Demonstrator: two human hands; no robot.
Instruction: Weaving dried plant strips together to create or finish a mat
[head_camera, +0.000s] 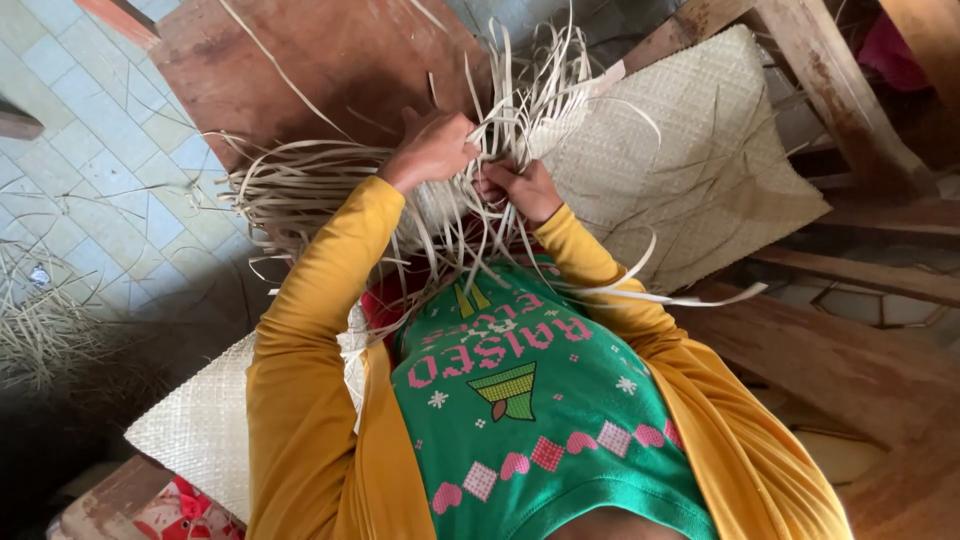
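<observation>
Loose pale reed strips (330, 190) bunch right at our hands, over lap, long axis fanning left and up-away from us. Left hand (435, 150) curled tight round clump of strips, knuckles up. Right hand (525, 188) just beside it, fingers pinched shut on few strands; both equally near, touching bundle. Finished woven mat (700, 160) spreads right of hands over brown wooden surface (300, 60). Another mat piece (200, 430) lower left. Tiled floor (90, 150) beyond, stray strips scattered there.
</observation>
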